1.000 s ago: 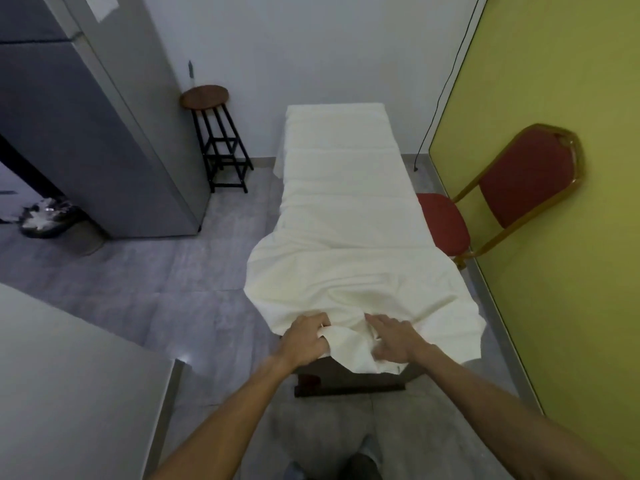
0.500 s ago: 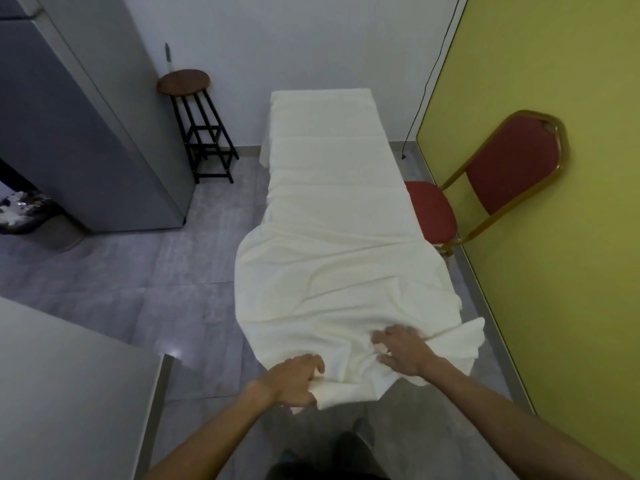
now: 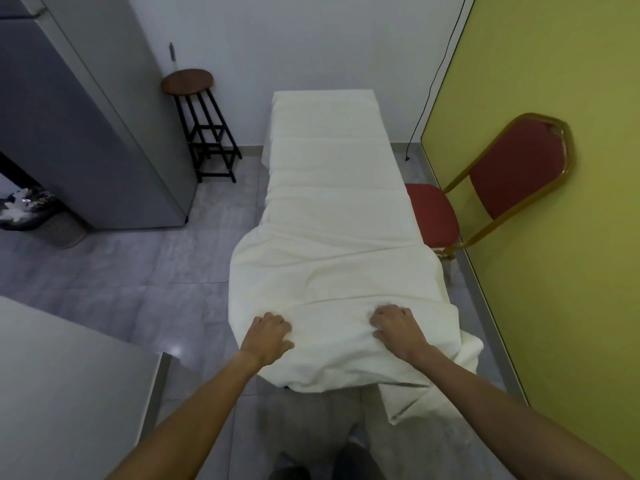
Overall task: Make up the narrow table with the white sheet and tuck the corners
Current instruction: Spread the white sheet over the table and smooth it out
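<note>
A sheet (image 3: pixel 332 237) covers a narrow table running up the centre of the frame, both hands, left (image 3: pixel 268 336) and right (image 3: pixel 398 329), on its near end; a chair (image 3: pixel 485 195) stands at right beside it, a stool (image 3: pixel 197 123) at upper left, a cabinet (image 3: pixel 86 126) further left

Left hand (image 3: pixel 268 337), right hand (image 3: pixel 398 330), fingers curled.
</note>
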Action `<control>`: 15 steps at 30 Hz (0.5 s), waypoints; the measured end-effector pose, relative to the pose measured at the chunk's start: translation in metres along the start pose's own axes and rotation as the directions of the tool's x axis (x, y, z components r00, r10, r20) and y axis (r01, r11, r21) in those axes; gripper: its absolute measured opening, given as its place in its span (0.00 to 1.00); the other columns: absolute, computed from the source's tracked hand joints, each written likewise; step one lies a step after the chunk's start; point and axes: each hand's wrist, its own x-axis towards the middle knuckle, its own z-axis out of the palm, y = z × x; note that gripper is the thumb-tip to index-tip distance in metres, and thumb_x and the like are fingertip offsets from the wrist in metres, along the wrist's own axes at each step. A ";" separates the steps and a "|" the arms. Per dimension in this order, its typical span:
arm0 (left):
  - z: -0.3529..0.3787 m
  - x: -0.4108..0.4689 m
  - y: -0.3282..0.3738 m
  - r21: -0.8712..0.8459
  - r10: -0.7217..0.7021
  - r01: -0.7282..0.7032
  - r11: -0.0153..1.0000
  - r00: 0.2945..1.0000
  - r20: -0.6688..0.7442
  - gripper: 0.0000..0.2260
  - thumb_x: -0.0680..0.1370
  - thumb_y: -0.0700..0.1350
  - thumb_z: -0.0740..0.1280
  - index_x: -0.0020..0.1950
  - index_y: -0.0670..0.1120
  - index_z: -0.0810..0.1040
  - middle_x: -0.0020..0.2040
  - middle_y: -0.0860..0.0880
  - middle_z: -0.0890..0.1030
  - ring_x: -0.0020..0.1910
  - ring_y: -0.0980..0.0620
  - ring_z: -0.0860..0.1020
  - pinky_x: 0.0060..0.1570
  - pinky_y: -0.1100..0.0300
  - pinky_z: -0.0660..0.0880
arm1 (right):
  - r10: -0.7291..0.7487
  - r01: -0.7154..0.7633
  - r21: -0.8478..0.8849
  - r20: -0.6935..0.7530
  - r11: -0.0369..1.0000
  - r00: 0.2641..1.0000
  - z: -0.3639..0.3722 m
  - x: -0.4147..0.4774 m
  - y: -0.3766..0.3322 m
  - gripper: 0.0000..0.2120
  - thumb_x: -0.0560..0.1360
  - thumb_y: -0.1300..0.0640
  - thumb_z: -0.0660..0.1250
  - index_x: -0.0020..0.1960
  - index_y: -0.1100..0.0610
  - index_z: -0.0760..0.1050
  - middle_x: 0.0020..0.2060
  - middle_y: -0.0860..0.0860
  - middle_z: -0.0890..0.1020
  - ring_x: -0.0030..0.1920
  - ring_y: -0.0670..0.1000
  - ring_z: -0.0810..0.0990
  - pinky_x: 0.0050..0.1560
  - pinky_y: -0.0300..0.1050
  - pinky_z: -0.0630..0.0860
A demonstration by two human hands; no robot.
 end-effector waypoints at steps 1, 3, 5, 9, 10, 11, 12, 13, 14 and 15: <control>0.005 -0.001 0.001 0.032 -0.007 0.007 0.999 1.000 0.011 0.17 0.82 0.54 0.59 0.66 0.49 0.75 0.66 0.49 0.76 0.64 0.48 0.71 0.64 0.54 0.65 | -0.007 0.008 -0.034 0.036 0.999 0.999 0.001 0.001 0.000 0.13 0.82 0.51 0.59 0.63 0.53 0.76 0.64 0.50 0.77 0.66 0.54 0.72 0.63 0.49 0.65; 0.014 -0.004 0.002 0.033 -0.025 0.026 0.999 0.999 -0.022 0.14 0.84 0.51 0.56 0.61 0.48 0.77 0.61 0.49 0.78 0.60 0.49 0.74 0.61 0.55 0.67 | -0.011 0.015 -0.059 0.067 0.998 0.998 0.003 0.001 0.001 0.13 0.83 0.53 0.56 0.59 0.55 0.78 0.57 0.51 0.79 0.61 0.54 0.74 0.60 0.48 0.67; 0.020 -0.007 0.003 0.027 -0.025 0.027 0.999 0.998 -0.057 0.12 0.84 0.49 0.55 0.60 0.48 0.76 0.60 0.49 0.79 0.58 0.49 0.75 0.59 0.56 0.68 | -0.042 0.048 -0.083 0.068 0.995 0.997 0.007 -0.002 0.002 0.13 0.83 0.53 0.55 0.57 0.55 0.76 0.56 0.52 0.79 0.59 0.55 0.75 0.60 0.49 0.69; 0.019 -0.011 -0.001 0.038 0.062 -0.058 0.998 0.992 -0.111 0.11 0.85 0.47 0.53 0.58 0.47 0.74 0.57 0.49 0.79 0.55 0.48 0.76 0.56 0.56 0.68 | -0.096 0.102 -0.074 0.079 0.992 0.992 0.010 -0.010 0.009 0.13 0.82 0.52 0.53 0.56 0.56 0.73 0.55 0.53 0.79 0.56 0.56 0.76 0.57 0.50 0.70; 0.015 -0.011 -0.003 0.033 0.095 -0.091 0.995 0.987 -0.129 0.11 0.85 0.46 0.53 0.57 0.46 0.74 0.55 0.48 0.79 0.53 0.47 0.76 0.54 0.56 0.68 | -0.111 0.115 -0.049 0.071 0.992 0.991 0.007 -0.011 0.010 0.13 0.82 0.51 0.53 0.55 0.56 0.73 0.53 0.54 0.79 0.54 0.56 0.77 0.55 0.50 0.70; 0.008 -0.011 -0.005 0.024 0.130 -0.128 0.991 0.981 -0.142 0.11 0.85 0.46 0.53 0.56 0.46 0.74 0.54 0.48 0.79 0.52 0.47 0.76 0.53 0.55 0.69 | -0.125 0.126 -0.015 0.058 0.992 0.990 0.001 -0.012 0.011 0.12 0.81 0.51 0.54 0.53 0.57 0.73 0.51 0.54 0.80 0.52 0.57 0.78 0.53 0.51 0.71; 0.000 -0.010 -0.008 0.007 0.163 -0.164 0.986 0.975 -0.151 0.11 0.85 0.46 0.54 0.55 0.45 0.74 0.53 0.47 0.79 0.52 0.46 0.76 0.52 0.55 0.70 | -0.135 0.134 0.023 0.043 0.991 0.990 -0.006 -0.013 0.012 0.12 0.80 0.51 0.55 0.51 0.57 0.72 0.49 0.54 0.80 0.49 0.57 0.79 0.50 0.51 0.71; -0.010 -0.010 -0.012 -0.026 0.189 -0.196 0.980 0.968 -0.164 0.10 0.85 0.46 0.55 0.54 0.44 0.75 0.52 0.46 0.79 0.51 0.45 0.76 0.51 0.54 0.71 | -0.141 0.139 0.057 0.022 0.989 0.990 -0.015 -0.014 0.013 0.11 0.79 0.51 0.56 0.49 0.57 0.72 0.47 0.54 0.80 0.46 0.57 0.79 0.47 0.51 0.72; -0.021 -0.009 -0.015 -0.066 0.208 -0.223 0.973 0.960 -0.186 0.10 0.84 0.46 0.55 0.54 0.44 0.75 0.52 0.46 0.79 0.51 0.45 0.76 0.50 0.54 0.71 | -0.139 0.139 0.093 -0.002 0.986 0.990 -0.025 -0.015 0.016 0.10 0.78 0.51 0.56 0.47 0.57 0.72 0.44 0.53 0.80 0.43 0.57 0.79 0.45 0.50 0.72; -0.034 -0.009 -0.017 -0.098 0.221 -0.246 0.964 0.952 -0.214 0.10 0.84 0.46 0.56 0.54 0.44 0.75 0.51 0.45 0.79 0.51 0.46 0.76 0.49 0.53 0.72 | -0.133 0.136 0.133 -0.028 0.982 0.991 -0.035 -0.016 0.019 0.09 0.77 0.51 0.58 0.45 0.56 0.71 0.41 0.52 0.80 0.40 0.55 0.78 0.42 0.49 0.72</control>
